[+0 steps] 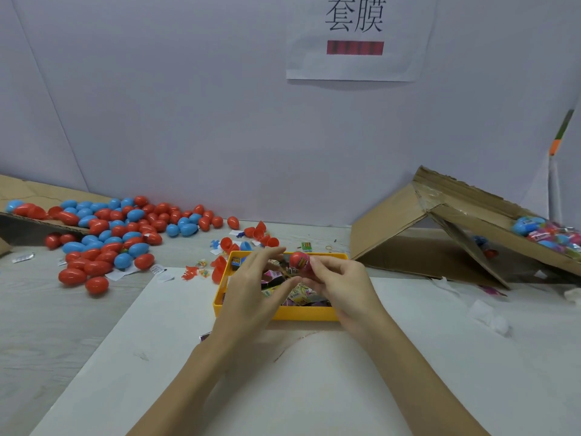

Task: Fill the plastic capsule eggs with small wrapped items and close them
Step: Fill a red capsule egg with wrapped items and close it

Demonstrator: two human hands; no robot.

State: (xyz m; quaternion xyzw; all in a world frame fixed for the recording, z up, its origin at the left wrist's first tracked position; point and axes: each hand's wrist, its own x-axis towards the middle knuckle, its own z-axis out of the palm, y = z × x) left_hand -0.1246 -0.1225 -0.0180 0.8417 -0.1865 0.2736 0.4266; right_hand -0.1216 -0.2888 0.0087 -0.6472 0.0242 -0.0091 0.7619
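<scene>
— Where's she at with it?

— Mid-fill, I'd say. Over the yellow tray (309,313), the right hand (338,286) pinches a red egg (298,260) with a printed wrapper poking out (whether it's a bare half or nearly shut, I can't tell). The left hand (251,286) hovers just beside it, fingers loosely spread, holding nothing.

— And next?

— Probably tucking the wrapper in, then pressing on a matching half; loose red halves (262,236) lie just behind the tray. The pile of eggs (107,234) sits well to the tray's left.
</scene>
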